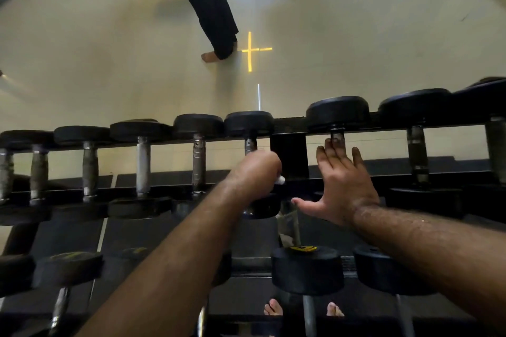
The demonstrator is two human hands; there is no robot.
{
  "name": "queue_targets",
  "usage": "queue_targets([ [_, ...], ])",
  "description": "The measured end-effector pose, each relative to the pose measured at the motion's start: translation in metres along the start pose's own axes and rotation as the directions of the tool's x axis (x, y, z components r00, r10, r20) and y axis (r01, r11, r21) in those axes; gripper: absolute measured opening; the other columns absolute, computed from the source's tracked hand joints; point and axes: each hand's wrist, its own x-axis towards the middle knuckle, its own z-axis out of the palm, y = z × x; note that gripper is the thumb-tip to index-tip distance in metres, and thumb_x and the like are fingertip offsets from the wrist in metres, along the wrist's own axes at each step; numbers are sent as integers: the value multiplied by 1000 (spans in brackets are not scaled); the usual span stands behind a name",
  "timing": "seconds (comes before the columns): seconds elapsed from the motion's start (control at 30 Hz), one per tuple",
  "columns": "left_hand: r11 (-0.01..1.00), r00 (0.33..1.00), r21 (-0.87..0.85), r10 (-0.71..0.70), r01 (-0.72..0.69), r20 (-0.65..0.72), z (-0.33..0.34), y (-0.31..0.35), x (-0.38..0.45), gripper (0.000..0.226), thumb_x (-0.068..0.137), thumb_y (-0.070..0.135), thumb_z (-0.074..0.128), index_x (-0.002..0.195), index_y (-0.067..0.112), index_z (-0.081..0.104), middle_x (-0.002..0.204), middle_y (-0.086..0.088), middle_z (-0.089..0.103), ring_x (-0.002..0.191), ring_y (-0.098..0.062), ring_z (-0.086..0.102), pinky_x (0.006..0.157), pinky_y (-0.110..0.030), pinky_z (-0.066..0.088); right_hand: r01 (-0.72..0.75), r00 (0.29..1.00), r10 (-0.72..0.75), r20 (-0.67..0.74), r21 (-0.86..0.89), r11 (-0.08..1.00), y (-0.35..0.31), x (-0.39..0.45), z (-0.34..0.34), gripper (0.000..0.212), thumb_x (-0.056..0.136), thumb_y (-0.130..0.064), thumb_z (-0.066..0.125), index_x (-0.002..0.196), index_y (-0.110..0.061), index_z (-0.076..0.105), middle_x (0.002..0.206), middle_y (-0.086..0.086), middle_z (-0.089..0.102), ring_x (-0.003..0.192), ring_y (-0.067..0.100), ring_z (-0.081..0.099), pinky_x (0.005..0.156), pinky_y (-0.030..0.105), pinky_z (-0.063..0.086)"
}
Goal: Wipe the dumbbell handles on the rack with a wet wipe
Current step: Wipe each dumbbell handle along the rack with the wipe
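We note left hand (256,172) clenched round dumbbell handle (250,145) on rack (290,156), wet wipe (281,179) protruding from fist. Right hand (342,186) released, fingers spread, grasping nothing.

Both forearms are bare from the lower edge of the frame up to the wrists, with no sleeve, watch, band or glove on either. Fine hair shows along the right forearm (427,235), and the left forearm (175,249) looks smoother, with a slight sheen. The left hand (256,172) and right hand (342,186) carry no rings. Two bare feet (273,308), without shoes or socks, show at the bottom edge.
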Motion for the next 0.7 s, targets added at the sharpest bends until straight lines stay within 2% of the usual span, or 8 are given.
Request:
queue_targets([
  [0.07, 995, 991, 102, -4, -9, 131, 12, 2, 2, 18, 98, 26, 71, 111, 15, 78, 103, -4, 73, 94, -21, 70, 85, -35, 61, 1, 1000, -1, 2, -6, 1000, 0, 1, 0, 140, 69, -103, 36, 165, -1, 30, 174, 23, 22, 165, 37, 4, 132, 60, 11],
  [0.23, 999, 967, -19, -44, 51, 252, -40, -47, -14, 7, 88, 28, 84, 95, 27, 84, 86, 13, 76, 82, -5, 72, 71, -20, 58, 5, 1000, -5, 8, -11, 1000, 1, 1, 3, 139, 70, -102, 36, 166, -2, 30, 175, 22, 22, 165, 37, 10, 132, 60, 11],
  [0.3, 993, 988, -75, -77, 87, 130, -48, -60, -11, 8, 88, 22, 84, 94, 27, 84, 86, 14, 76, 81, -2, 71, 79, -22, 60, 11, 1000, -11, 10, -11, 1000, 1, 1, 3, 140, 69, -103, 36, 166, -2, 29, 175, 21, 21, 165, 35, 11, 133, 59, 9],
  [0.37, 996, 993, -60, -74, 69, -96, -32, -59, -6, 6, 91, 26, 81, 96, 23, 82, 91, 8, 76, 84, -7, 69, 82, -25, 57, 14, 1000, -14, 6, -11, 1000, 0, 1, 3, 140, 69, -103, 35, 166, -2, 31, 175, 21, 22, 165, 35, 13, 133, 58, 9],
  [0.47, 996, 924, 89, 32, 2, -382, 11, -56, -14, 14, 98, 22, 68, 104, 19, 81, 105, -1, 73, 99, -17, 60, 90, -33, 54, 15, 1000, -15, -7, -17, 1000, 1, 1, 4, 140, 69, -103, 35, 164, -1, 34, 173, 21, 26, 164, 36, 19, 132, 59, 12],
  [0.6, 996, 981, -6, 87, -89, -176, 25, -75, -41, 26, 97, 10, 66, 111, 27, 81, 115, 8, 68, 106, -10, 61, 100, -33, 55, 19, 1000, -19, 0, -24, 1000, 2, 2, 9, 140, 70, -104, 31, 166, -2, 30, 175, 21, 22, 164, 35, 15, 132, 59, 10],
  [0.67, 991, 944, -72, 87, -116, -319, 11, -77, -37, 23, 95, 9, 68, 104, 25, 82, 108, 8, 73, 97, -8, 66, 96, -33, 58, 19, 1000, -19, -2, -26, 999, 3, 3, 9, 141, 69, -105, 29, 167, -3, 27, 176, 20, 18, 165, 34, 12, 133, 59, 8],
  [0.7, 985, 861, -110, 59, -132, -505, 5, -77, -30, 22, 94, 7, 68, 101, 22, 83, 104, 6, 75, 94, -9, 69, 93, -34, 59, 20, 1000, -19, 3, -25, 999, 4, 3, 9, 141, 69, -104, 28, 167, -3, 25, 176, 20, 17, 165, 34, 10, 133, 58, 7],
])
